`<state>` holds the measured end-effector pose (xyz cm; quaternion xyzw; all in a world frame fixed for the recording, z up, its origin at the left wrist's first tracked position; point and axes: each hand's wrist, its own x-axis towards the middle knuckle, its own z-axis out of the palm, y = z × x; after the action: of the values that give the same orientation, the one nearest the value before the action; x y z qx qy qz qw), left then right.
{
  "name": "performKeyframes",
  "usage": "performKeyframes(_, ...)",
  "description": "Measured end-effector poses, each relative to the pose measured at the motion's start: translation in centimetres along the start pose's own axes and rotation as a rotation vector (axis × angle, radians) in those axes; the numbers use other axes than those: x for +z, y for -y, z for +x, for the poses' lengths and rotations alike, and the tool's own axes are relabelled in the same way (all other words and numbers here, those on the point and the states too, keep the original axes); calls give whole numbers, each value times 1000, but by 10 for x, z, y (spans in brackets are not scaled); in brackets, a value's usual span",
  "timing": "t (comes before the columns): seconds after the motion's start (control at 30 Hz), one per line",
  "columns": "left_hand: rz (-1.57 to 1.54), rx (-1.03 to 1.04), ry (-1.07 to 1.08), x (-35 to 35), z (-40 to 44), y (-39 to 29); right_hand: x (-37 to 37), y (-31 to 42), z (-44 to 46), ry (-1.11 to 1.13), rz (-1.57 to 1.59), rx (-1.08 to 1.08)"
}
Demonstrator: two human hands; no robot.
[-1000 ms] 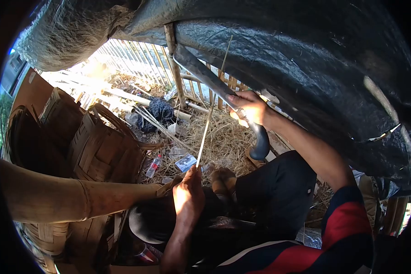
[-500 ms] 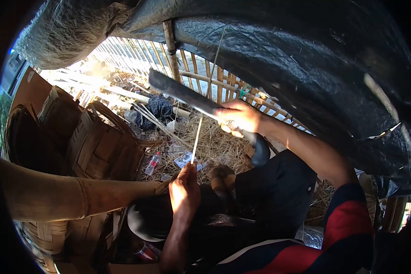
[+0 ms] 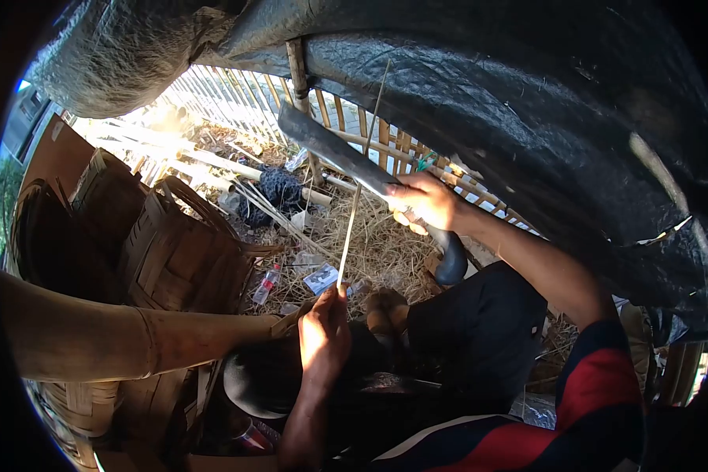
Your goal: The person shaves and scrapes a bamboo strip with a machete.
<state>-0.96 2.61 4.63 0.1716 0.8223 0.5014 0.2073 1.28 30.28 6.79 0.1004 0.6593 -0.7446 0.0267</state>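
Observation:
My right hand [image 3: 425, 201] is closed round a machete [image 3: 334, 149], near where its dark blade meets the black curved handle. The blade points up and left. My left hand [image 3: 325, 334] pinches the lower end of a thin bamboo strip [image 3: 346, 250], which rises steeply and leans slightly right. The blade crosses the strip partway up, close to my right hand; whether the two touch I cannot tell. Above the blade the strip's upper end reaches in front of the dark sheet.
A thick bamboo pole [image 3: 79, 330] juts in from the left, beside woven bamboo baskets [image 3: 181, 252]. Straw and shavings [image 3: 393, 244] cover the ground, with a plastic bottle [image 3: 267, 284] among them. A slatted bamboo fence [image 3: 401, 149] and black plastic sheet [image 3: 527, 102] stand beyond.
The machete and my right hand have shifted slightly right and down. My left hand, still pinching the strip, has moved a little right. The view has shifted slightly too.

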Motion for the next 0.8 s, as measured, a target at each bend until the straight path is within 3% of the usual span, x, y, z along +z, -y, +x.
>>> performKeyframes(0.07, 64, 47, 127, -5, -1, 3, 4, -3, -8, 72, -226, -45)
performKeyframes(0.13, -112, 65, 83, 2, 2, 19, -2, -3, -5, 99, -156, -5)
performKeyframes(0.23, -227, 12, 150, -2, -1, 15, -10, 5, 4, -116, -41, 8)
performKeyframes(0.33, -277, -19, 183, -2, -1, 6, -23, 6, -2, -74, 64, -44)
performKeyframes(0.4, -322, -38, 194, 2, 0, 14, -15, -5, -11, 19, -152, -58)
performKeyframes(0.53, -332, -69, 171, 2, 1, 21, -26, -6, -8, 55, 4, 76)
performKeyframes(0.6, -302, -46, 174, 1, 0, 15, -17, 7, -5, -111, 26, 33)
performKeyframes(0.7, -374, -4, 173, 6, 4, 21, -13, -8, -11, 93, 150, 47)
performKeyframes(0.73, -335, 6, 167, 7, 5, 24, -9, -12, -14, 124, -105, -29)
performKeyframes(0.8, -295, 4, 165, 7, 3, 25, -7, -8, -12, 241, -237, 36)
